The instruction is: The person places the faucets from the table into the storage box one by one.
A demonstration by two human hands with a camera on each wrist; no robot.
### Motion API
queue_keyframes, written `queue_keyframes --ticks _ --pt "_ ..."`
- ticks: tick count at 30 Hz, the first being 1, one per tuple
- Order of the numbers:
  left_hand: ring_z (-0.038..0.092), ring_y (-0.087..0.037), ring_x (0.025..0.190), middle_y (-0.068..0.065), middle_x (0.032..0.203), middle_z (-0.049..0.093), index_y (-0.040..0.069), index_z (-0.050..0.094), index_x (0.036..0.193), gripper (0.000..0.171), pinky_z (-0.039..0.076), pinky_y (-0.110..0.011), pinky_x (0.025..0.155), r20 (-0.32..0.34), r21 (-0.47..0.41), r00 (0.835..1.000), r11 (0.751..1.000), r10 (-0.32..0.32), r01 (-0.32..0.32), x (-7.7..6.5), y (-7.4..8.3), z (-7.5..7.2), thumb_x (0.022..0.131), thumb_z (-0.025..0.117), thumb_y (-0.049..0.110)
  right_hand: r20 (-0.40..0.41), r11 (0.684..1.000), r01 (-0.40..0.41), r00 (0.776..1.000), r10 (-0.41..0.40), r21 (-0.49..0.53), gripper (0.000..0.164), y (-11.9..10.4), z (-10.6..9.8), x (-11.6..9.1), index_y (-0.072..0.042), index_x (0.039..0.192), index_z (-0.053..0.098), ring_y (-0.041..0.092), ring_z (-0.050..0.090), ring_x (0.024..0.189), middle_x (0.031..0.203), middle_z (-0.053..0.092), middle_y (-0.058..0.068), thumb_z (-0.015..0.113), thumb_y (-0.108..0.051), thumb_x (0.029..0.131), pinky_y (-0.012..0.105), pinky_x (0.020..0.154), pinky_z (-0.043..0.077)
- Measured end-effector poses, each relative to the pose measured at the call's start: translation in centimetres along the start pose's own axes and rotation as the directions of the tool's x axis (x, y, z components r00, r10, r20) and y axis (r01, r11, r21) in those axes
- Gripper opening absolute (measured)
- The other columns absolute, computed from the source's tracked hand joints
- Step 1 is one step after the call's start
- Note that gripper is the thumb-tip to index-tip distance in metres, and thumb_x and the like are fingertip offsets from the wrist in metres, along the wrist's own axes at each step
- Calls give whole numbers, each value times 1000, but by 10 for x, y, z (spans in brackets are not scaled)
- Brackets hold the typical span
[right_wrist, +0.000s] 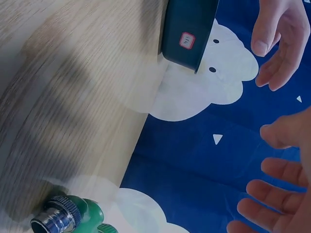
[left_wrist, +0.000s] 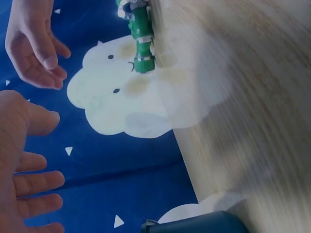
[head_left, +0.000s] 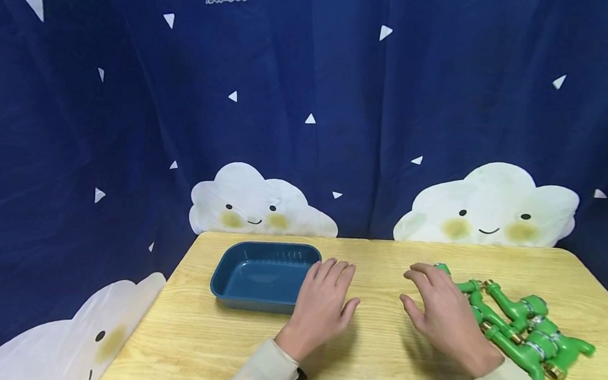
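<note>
My left hand (head_left: 323, 300) hovers over the table beside the right end of a dark blue rectangular tray (head_left: 256, 305), its fingers extended and nothing in its grasp. To the right, my other hand (head_left: 447, 317) is held above the table with fingers loosely bent and thumb apart, also holding nothing. Several green pipe fittings (head_left: 531, 349) with brass threaded ends lie in a cluster beside and partly behind this right hand. In the right wrist view, one green fitting (right_wrist: 87, 213) shows a ribbed metal-looking collar. Both hands appear apart from the objects.
The light wooden table (head_left: 375, 365) bears the tray at left and the fittings at right. Behind it hangs a dark blue curtain (head_left: 293, 62) with white triangles and smiling clouds. A small red-edged label (right_wrist: 186, 40) is stuck on the tray's outer wall.
</note>
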State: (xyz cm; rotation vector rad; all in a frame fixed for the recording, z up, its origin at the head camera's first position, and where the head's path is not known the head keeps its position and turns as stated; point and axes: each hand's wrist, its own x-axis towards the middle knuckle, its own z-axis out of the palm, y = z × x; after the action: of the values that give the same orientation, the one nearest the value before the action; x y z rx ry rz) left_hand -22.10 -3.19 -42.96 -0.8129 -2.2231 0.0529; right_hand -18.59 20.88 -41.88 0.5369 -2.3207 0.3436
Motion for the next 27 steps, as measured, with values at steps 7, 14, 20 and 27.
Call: queue_keyframes --ticks 7,14,20,27 --pt "57 -22 123 -1 127 64 14 58 131 52 50 -39 105 3 -55 999 998 -32 32 -2 -11 -2 89 69 42 20 1000 -28 999 28 -11 40 1 1 -3 1 107 65 37 63 102 111 65 20 79 -16 74 51 82 56" --pt "59 -22 122 -1 126 65 13 60 129 48 51 -40 103 7 -80 999 996 -38 39 -6 -17 -3 90 69 39 18 999 -43 999 42 9 38 0 1 -5 0 106 65 36 62 102 109 65 18 79 -15 74 51 82 55" --pt "58 -22 123 -2 128 64 14 59 130 48 50 -40 104 49 -69 998 997 -42 45 -12 -20 -3 91 67 40 -38 997 -51 998 53 50 34 -2 -1 -6 -1 104 64 32 63 98 104 67 13 77 -12 75 48 81 55" --pt "58 -23 125 -4 132 64 12 59 132 47 50 -40 107 73 -110 995 991 -67 74 -16 -28 -4 92 67 36 81 964 -184 982 171 192 30 -9 -6 -7 -8 108 66 26 65 97 104 69 6 78 -10 81 43 77 57"
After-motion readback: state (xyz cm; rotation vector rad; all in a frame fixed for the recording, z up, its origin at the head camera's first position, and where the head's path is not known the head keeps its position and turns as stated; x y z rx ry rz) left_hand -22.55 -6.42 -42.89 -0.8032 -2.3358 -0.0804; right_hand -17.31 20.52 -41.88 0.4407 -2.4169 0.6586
